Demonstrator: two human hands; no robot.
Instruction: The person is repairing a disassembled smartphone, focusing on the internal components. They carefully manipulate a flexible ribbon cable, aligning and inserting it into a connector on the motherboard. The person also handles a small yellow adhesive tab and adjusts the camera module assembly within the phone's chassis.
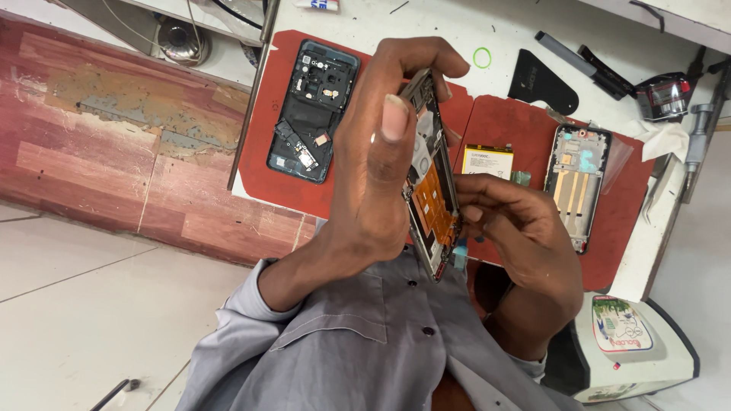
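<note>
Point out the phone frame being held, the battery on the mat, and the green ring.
phone frame [434, 202], head view, orange flex inside
battery [488, 161], head view, yellow face
green ring [482, 58], head view, its band

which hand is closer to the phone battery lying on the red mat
Right. The right hand sits just below the battery, nearly touching it; the left hand is farther left, gripping the opened phone frame.

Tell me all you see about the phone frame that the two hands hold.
The phone frame is an opened, thin metal-looking chassis, held upright and edge-on above the red mat. Orange flex strips and small parts show inside. The left hand grips its long edge; the fingers of the right hand touch its lower inner part.
</note>
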